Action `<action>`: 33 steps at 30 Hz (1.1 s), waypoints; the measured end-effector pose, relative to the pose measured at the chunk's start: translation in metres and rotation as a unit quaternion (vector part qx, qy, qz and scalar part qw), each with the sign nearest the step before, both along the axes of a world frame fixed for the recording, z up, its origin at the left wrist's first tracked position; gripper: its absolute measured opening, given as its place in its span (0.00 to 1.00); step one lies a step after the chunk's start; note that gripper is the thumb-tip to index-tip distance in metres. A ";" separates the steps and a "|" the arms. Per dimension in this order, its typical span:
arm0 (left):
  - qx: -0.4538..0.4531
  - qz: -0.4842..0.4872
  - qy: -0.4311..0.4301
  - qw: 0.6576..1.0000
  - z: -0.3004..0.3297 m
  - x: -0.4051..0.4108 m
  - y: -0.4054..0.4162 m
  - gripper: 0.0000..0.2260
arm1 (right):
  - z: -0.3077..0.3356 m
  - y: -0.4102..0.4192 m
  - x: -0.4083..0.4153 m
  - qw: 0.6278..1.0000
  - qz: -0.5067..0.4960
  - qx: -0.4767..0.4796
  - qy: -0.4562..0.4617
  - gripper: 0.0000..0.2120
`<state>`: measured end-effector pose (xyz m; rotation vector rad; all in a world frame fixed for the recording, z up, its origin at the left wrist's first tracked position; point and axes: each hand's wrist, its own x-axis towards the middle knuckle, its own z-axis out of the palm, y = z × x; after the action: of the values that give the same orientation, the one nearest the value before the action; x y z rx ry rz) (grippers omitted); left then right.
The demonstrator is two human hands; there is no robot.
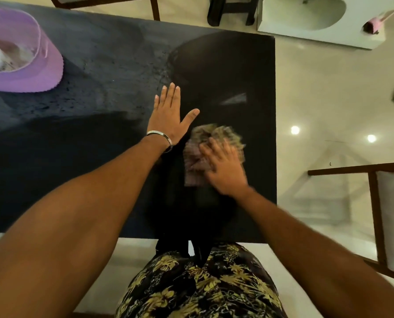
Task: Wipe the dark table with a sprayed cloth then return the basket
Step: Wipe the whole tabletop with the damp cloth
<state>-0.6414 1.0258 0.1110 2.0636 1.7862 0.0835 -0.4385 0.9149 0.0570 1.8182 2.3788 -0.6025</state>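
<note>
My right hand (223, 167) lies on the cloth (211, 152), fingers spread and pressing it flat against the dark table (95, 161) — the hand and cloth are both blurred, so I can't make out the weave or how the cloth is folded, only that it is a greyish-brown, bunched patch showing above and to the left of my fingers. It sits near the table's right edge, in the darker, glossier stretch of the surface. My left hand (170, 115) is just beside the cloth on its far-left side, not touching it, palm down on the tabletop with the fingers straight and together and the thumb angled out toward the cloth; a metal bangle (160, 136) rings that wrist. The basket (30, 72) — purple, with something white inside — stands well apart from both hands at the table's far left, on the duller, streaked part of the top.
</note>
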 end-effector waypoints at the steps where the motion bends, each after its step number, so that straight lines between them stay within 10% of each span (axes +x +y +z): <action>1: -0.001 0.008 0.002 1.000 0.001 -0.001 -0.004 0.40 | 0.002 0.012 0.021 0.999 -0.050 0.001 -0.010 0.34; 10: 0.007 0.069 0.014 0.998 0.010 -0.018 -0.039 0.40 | 0.008 0.149 0.076 0.977 -0.198 -0.061 -0.049 0.32; 23: 0.005 0.102 0.017 0.995 0.014 -0.037 -0.050 0.40 | 0.004 0.049 -0.062 0.955 0.296 -0.020 -0.016 0.35; 33: 0.004 0.112 0.031 0.993 0.007 -0.117 -0.070 0.39 | 0.004 0.110 0.041 0.981 -0.183 0.006 -0.058 0.32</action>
<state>-0.7583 0.9562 0.1184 1.8816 2.0530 0.0918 -0.3971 1.0251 0.0614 2.2482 1.9921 -0.4953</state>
